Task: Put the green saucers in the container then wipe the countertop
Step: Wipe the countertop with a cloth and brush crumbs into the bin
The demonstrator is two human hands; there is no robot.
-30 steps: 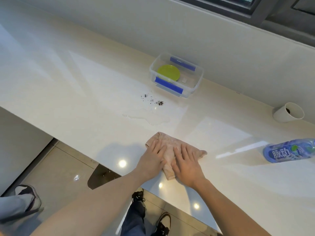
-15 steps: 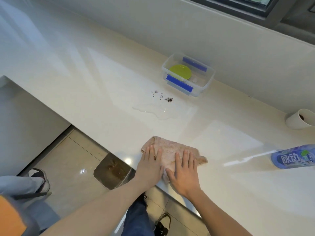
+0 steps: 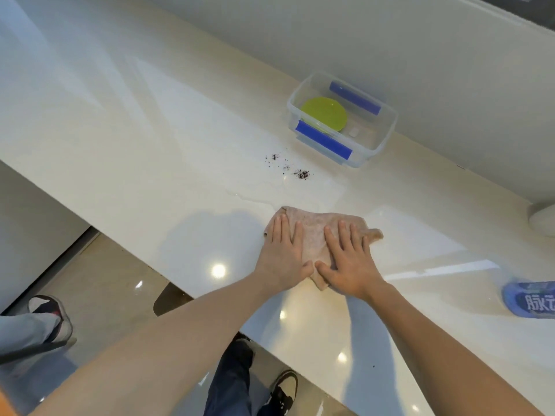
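Observation:
A green saucer point(image 3: 324, 114) lies inside a clear plastic container point(image 3: 387, 133) with blue clips, at the back of the cream countertop point(image 3: 150, 139). A pinkish cloth point(image 3: 312, 232) lies flat near the counter's front edge. My left hand point(image 3: 283, 253) presses on its left part and my right hand point(image 3: 350, 259) on its right part, fingers spread flat. Just beyond the cloth are a thin water puddle point(image 3: 255, 198) and dark crumbs point(image 3: 300, 174).
A blue bottle point(image 3: 530, 298) lies on its side at the right edge. A white cup point(image 3: 543, 219) is partly cut off at the far right. Another person's legs and shoe point(image 3: 48, 313) stand on the floor at the left.
Both hands have slid the cloth away from the front edge toward the puddle. The view has shifted, so the bottle and cup sit nearer the right border.

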